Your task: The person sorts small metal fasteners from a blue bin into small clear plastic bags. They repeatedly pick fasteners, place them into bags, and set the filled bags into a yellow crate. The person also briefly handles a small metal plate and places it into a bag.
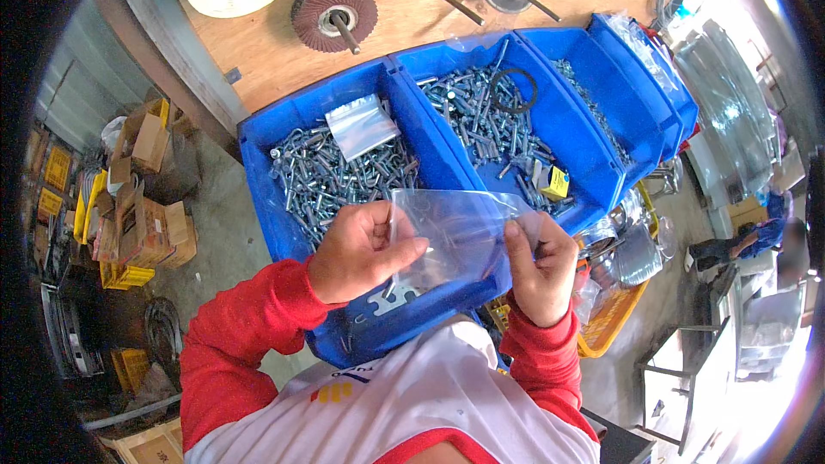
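Observation:
A clear plastic bag [460, 228] is stretched between my two hands above the nearest blue bin [344, 96]. My left hand [359, 249] pinches its left edge between thumb and fingers, and my right hand [543, 265] grips the right edge the same way. Below the bag, the bin holds a heap of metal bolts [314, 176]. On that heap lies a stack of small clear bags [362, 126]. Toward the bin's front, a flat metal plate with notches [391, 299] shows partly beneath the bag.
A second blue bin [468, 56] with bolts, a black ring [514, 90] and a small yellow box [554, 182] adjoins on the right. Abrasive discs, including a brown flap disc [333, 13], hang on the wooden board. Cardboard boxes [142, 223] stand left; another person [760, 236] is far right.

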The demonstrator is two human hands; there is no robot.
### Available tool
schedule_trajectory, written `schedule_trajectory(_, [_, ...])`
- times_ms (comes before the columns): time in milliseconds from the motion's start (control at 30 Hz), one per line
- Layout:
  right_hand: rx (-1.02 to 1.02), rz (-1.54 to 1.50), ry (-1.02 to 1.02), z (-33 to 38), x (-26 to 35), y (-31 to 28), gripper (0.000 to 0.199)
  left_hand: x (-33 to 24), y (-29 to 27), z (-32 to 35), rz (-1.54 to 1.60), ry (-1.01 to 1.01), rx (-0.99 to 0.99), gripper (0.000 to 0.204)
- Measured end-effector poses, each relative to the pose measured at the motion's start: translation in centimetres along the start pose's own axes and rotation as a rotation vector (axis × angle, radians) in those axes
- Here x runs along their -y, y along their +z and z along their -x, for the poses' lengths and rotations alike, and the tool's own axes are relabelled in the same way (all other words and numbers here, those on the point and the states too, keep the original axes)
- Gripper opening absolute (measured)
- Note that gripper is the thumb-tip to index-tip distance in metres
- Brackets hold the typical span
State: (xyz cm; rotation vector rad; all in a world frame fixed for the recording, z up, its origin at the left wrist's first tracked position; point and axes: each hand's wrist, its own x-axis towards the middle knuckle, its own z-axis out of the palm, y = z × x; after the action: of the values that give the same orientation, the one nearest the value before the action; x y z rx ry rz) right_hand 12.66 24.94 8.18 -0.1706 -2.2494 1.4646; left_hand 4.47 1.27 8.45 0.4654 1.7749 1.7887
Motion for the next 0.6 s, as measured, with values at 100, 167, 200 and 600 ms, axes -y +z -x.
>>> schedule_trajectory(100, [-0.032, -0.033, 0.029, 0.0, -0.3, -0.8, 0.028, 0.0, -0.5, 0.3, 0.102, -0.02, -0.044, 0.022])
schedule_trajectory(167, [-0.013, 0.008, 0.038, -0.1, -0.9, -1.1, 0.029, -0.1, -0.9, 0.6, 0.072, -0.084, -0.056, 0.028])
schedule_trajectory(200, [-0.007, 0.036, 0.042, -0.2, -1.1, -1.1, 0.029, -0.2, -1.1, 0.7, 0.079, -0.071, -0.032, 0.027])
schedule_trajectory(600, [0.157, -0.095, -0.439, 2.7, 2.0, 1.8, 0.022, 0.1, 0.8, 3.7, -0.306, 0.022, -0.144, 0.015])
